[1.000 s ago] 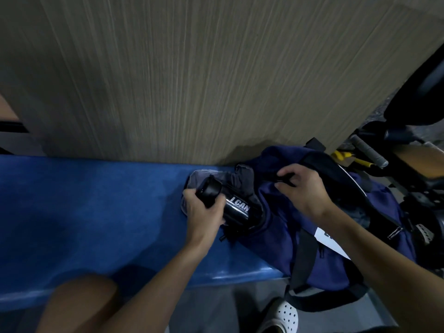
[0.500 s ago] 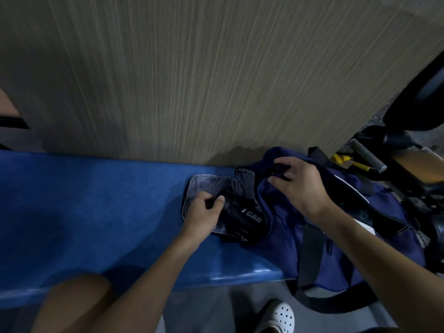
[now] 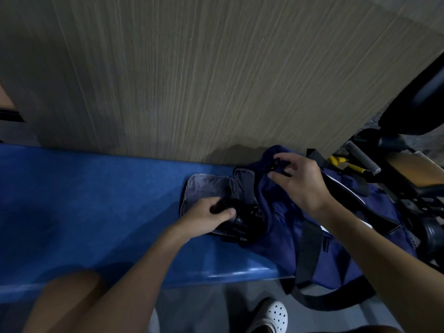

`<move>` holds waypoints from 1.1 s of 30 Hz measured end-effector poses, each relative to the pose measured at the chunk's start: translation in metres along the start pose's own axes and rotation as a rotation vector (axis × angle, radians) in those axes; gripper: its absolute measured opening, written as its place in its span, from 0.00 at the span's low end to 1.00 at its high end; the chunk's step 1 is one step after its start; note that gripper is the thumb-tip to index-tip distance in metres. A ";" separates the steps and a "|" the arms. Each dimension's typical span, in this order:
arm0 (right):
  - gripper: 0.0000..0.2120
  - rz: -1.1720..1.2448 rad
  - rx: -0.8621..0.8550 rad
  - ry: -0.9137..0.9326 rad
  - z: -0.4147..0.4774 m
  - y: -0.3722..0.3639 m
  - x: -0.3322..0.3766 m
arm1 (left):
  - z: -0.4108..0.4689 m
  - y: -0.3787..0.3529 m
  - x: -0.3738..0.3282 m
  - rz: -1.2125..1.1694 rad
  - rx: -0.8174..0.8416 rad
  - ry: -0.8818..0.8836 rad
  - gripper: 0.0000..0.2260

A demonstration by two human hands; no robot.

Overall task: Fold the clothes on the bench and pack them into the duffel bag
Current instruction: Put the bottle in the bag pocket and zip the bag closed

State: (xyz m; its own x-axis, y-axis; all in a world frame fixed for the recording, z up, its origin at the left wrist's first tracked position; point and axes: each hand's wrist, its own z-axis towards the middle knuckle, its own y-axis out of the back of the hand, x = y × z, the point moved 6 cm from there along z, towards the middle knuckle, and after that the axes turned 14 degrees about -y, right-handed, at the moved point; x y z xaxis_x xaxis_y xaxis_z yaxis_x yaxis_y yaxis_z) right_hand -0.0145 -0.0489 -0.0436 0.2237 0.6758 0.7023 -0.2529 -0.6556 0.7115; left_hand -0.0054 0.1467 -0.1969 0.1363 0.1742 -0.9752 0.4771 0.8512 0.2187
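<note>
A navy duffel bag [image 3: 283,224] lies at the right end of the blue bench [image 3: 96,207], its grey-lined end pocket flap [image 3: 206,188] folded open to the left. My left hand [image 3: 206,217] grips a black bottle [image 3: 242,219] that lies mostly inside that end pocket. My right hand [image 3: 300,181] pinches a black buckle or zipper pull [image 3: 278,165] at the top edge of the bag. No loose clothes show on the bench.
A wood-grain wall panel [image 3: 216,80] rises right behind the bench. Black gym equipment with a knurled handle [image 3: 362,157] and yellow parts crowds the right side. My knee [image 3: 69,296] and a white clog [image 3: 271,318] are at the bottom, over grey floor.
My left hand has pushed the black bottle from above the pocket down into it, so its white lettering is nearly hidden. My right hand has shifted slightly up along the bag's top edge.
</note>
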 end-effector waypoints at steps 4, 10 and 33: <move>0.22 0.019 0.003 0.002 -0.001 -0.002 0.002 | -0.001 0.003 0.001 -0.045 0.131 -0.024 0.32; 0.22 0.007 -0.007 0.012 -0.001 -0.001 0.005 | -0.002 -0.010 -0.003 -0.011 0.048 -0.091 0.14; 0.19 0.000 0.024 0.063 -0.008 -0.004 0.004 | -0.002 -0.044 -0.007 0.412 -0.016 -0.157 0.32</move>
State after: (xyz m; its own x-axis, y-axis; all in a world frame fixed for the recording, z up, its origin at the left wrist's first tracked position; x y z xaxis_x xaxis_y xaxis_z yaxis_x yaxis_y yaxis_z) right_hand -0.0197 -0.0406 -0.0440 0.1642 0.6950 0.7000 -0.2302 -0.6631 0.7123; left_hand -0.0294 0.1093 -0.1998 0.4437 0.4240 -0.7895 0.3421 0.7341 0.5865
